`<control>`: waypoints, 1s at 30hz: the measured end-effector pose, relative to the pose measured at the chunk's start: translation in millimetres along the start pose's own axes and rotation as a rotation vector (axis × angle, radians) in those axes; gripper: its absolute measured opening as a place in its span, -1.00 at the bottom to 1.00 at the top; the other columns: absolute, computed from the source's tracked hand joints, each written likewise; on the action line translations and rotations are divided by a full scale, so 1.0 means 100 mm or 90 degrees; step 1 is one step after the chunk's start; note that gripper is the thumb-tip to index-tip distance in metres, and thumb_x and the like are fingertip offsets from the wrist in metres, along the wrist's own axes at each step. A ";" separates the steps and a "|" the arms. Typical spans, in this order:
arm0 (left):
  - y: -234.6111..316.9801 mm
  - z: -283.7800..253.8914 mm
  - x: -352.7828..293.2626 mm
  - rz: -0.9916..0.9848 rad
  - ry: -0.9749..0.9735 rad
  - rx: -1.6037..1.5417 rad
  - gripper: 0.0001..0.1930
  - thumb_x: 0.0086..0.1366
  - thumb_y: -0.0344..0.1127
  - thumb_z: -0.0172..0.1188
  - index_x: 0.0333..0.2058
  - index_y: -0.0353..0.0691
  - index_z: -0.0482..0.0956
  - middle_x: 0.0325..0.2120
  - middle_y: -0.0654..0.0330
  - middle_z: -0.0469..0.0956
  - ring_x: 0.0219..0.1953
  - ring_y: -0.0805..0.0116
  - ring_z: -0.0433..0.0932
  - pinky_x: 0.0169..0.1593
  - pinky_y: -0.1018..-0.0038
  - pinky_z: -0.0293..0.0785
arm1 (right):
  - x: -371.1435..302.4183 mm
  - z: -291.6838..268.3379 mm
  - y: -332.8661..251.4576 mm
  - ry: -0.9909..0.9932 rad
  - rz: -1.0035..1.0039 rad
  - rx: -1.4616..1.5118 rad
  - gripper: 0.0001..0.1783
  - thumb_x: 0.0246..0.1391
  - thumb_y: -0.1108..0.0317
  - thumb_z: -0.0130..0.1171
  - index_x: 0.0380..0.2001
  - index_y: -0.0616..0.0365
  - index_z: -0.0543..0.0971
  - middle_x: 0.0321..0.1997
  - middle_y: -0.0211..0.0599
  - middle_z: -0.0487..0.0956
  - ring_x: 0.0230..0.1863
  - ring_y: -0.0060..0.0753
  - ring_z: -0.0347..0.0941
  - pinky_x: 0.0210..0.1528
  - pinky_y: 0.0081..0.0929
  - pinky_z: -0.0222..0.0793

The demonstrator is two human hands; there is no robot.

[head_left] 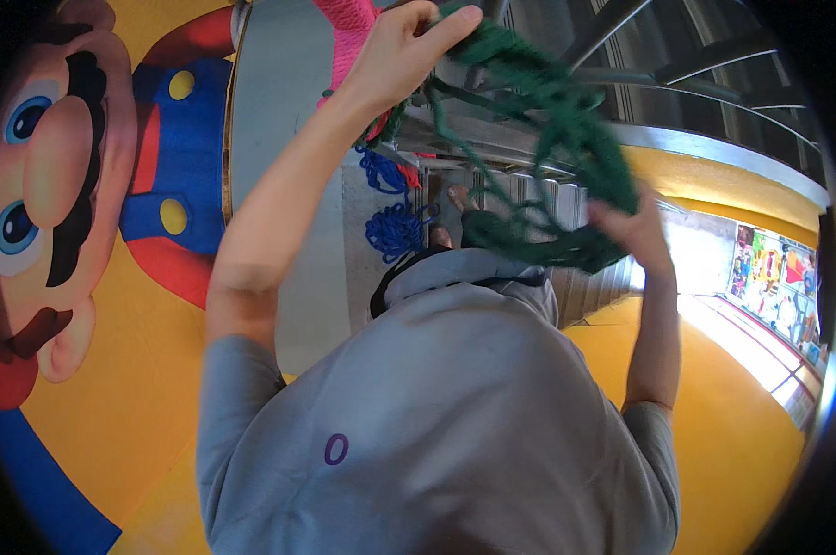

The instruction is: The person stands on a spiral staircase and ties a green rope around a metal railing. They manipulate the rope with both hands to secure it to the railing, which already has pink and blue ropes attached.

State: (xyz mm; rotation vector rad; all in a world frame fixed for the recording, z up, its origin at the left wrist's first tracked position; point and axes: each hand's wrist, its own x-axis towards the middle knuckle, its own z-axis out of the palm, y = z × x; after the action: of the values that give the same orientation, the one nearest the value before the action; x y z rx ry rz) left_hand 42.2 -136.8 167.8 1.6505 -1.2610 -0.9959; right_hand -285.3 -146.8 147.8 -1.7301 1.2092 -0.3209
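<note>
A loose, tangled bundle of dark green cord (pixel 566 139) is stretched between my two hands, some strands blurred by motion. My left hand (pixel 404 51) is raised at the top, closed on one end of the bundle with the thumb on top. Lower and to the right, my right hand (pixel 638 231) grips the bundle's other end; its fingers are partly blurred. Thinner green strands hang in loops between the hands. Just behind my left hand is a bright pink piece with a woven look (pixel 346 37), partly covered by the hand and wrist.
Heaps of blue cord (pixel 395 231) lie on the grey floor below. A metal railing (pixel 714 139) crosses the upper right above ribbed metal steps (pixel 607 282). A yellow wall with a painted cartoon figure (pixel 173 157) stands at left. Bright daylight enters at right.
</note>
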 end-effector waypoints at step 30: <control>-1.07 0.63 -1.38 -0.246 0.364 -0.330 -0.86 0.17 -0.44 0.21 -0.29 -0.35 0.56 -0.43 0.18 0.57 -0.40 0.50 0.51 -0.28 0.59 0.41 | 2.03 1.63 -0.87 -0.105 -0.252 0.259 -0.89 -0.09 0.42 0.25 -0.53 0.22 0.53 -0.59 -0.41 0.52 -0.52 -0.57 0.42 -0.44 -0.54 0.35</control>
State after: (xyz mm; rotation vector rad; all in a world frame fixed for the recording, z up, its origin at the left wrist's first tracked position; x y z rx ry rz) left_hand -6.2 7.4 61.4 1.6125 -0.2772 -0.8801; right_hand -30.7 -222.0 77.6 -1.5869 0.6230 -0.6023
